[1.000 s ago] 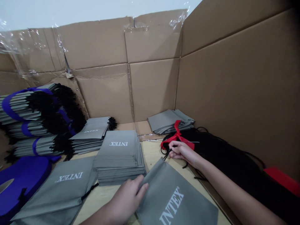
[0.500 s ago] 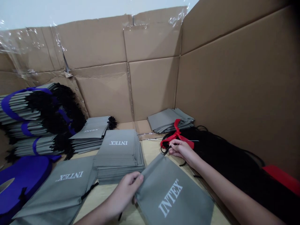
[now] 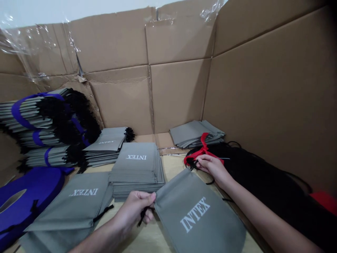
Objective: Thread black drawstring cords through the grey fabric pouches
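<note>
A grey drawstring bag printed INTEX hangs tilted between my two hands. My left hand is closed at its left top corner, with a black cord end poking out below the fingers. At the other top corner, my right hand pinches the black drawstring; the fingers hide part of it. Just behind that hand lies a red ribbon tied round a bundle of black cords. Left of my left hand, other grey bags lie flat, one with a knotted black cord.
Stacks of grey bags stand behind my left hand, with more bags at the back. Bundles tied with purple ribbon are piled at far left, above a purple ribbon roll. Cardboard walls enclose the back and right.
My left hand has shifted slightly left on the bag's corner, and a black cord end now shows under its fingers. The bag's lower part bows more. The whole view has moved a little.
</note>
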`<state>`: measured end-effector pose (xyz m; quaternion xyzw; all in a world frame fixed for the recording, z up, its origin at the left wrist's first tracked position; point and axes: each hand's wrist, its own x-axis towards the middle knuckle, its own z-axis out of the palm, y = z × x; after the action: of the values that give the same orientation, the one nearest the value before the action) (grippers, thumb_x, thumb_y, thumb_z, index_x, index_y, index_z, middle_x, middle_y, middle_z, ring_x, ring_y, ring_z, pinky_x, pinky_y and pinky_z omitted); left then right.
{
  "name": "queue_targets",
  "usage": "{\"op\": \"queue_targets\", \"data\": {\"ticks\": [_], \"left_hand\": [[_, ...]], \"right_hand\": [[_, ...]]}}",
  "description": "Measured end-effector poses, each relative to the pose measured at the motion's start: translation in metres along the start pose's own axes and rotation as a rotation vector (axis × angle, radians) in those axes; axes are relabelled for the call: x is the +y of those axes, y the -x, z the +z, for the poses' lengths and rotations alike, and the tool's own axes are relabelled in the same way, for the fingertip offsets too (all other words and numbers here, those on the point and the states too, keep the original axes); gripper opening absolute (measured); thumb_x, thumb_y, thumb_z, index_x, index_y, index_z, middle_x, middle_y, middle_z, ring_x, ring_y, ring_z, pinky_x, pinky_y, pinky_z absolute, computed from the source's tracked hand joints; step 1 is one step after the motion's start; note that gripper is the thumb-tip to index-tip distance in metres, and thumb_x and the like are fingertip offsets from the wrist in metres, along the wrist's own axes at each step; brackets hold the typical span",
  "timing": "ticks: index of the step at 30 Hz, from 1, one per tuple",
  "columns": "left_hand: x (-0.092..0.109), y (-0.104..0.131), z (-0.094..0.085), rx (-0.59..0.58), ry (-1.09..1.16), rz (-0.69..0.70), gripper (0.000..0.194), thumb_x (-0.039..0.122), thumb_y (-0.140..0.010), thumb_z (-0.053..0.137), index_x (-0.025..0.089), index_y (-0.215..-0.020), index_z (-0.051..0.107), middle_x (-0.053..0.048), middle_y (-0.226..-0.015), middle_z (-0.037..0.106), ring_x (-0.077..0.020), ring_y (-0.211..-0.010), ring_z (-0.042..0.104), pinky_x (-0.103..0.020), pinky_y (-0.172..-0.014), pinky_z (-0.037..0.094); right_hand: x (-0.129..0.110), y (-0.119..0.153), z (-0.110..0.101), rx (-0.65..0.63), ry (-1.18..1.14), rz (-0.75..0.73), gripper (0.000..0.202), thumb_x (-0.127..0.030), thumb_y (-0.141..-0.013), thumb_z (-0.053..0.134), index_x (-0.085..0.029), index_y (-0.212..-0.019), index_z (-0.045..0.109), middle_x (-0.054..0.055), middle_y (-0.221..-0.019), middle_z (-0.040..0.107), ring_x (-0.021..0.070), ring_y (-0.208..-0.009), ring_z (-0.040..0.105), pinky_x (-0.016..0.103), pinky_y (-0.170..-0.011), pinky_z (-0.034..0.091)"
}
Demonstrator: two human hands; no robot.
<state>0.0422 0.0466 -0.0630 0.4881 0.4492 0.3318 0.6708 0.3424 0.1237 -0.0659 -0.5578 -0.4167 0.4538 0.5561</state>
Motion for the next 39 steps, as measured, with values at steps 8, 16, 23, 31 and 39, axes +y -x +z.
{"op": "queue_targets", "data": {"ticks": [8,16,23,31,39], "left_hand": [[-0.004,-0.003,0.003,-0.088,-0.316,-0.012,0.064,0.077,-0.052,0.056,0.013,-0.053,0.051,-0.005,-0.053,0.059,-0.0069,-0.031,0.042,-0.021,-0.033,0.027],[-0.008,0.001,0.007,-0.025,-0.413,-0.067,0.051,0.067,-0.058,0.059,0.019,-0.064,0.043,0.003,-0.045,0.054,-0.0062,-0.028,0.037,-0.019,-0.031,0.026],[-0.008,0.0,0.004,-0.128,-0.454,0.051,0.055,0.071,-0.064,0.053,0.019,-0.055,0.04,0.003,-0.042,0.047,-0.0064,-0.031,0.037,-0.018,-0.034,0.026],[0.001,-0.001,-0.006,-0.3,-0.309,-0.01,0.056,0.07,-0.061,0.06,0.015,-0.058,0.047,-0.006,-0.054,0.061,-0.008,-0.039,0.046,-0.019,-0.041,0.03],[0.01,0.005,-0.004,-0.3,-0.308,-0.058,0.055,0.067,-0.06,0.064,0.014,-0.062,0.049,-0.005,-0.055,0.061,-0.0083,-0.041,0.048,-0.02,-0.043,0.036]], "right_hand": [[0.012,-0.01,-0.001,0.039,0.028,0.034,0.018,-0.028,-0.09,0.052,-0.016,-0.102,0.059,0.005,-0.1,0.062,0.0138,-0.079,0.061,0.031,-0.069,0.053],[0.009,-0.007,0.0,0.05,0.013,0.034,0.023,-0.03,-0.089,0.053,-0.016,-0.107,0.057,0.006,-0.105,0.061,0.0161,-0.084,0.061,0.034,-0.072,0.053],[0.011,-0.006,0.002,0.042,0.052,0.015,0.026,-0.031,-0.089,0.053,-0.016,-0.11,0.056,0.006,-0.108,0.06,0.0176,-0.088,0.061,0.036,-0.074,0.052],[0.009,-0.012,0.0,-0.055,0.168,-0.062,0.016,-0.027,-0.089,0.054,-0.015,-0.096,0.06,0.002,-0.091,0.063,0.012,-0.072,0.06,0.029,-0.064,0.052],[0.006,-0.006,0.0,-0.112,0.197,-0.111,0.015,-0.027,-0.09,0.053,-0.014,-0.089,0.059,-0.001,-0.077,0.061,0.0106,-0.065,0.059,0.028,-0.061,0.051]]}}
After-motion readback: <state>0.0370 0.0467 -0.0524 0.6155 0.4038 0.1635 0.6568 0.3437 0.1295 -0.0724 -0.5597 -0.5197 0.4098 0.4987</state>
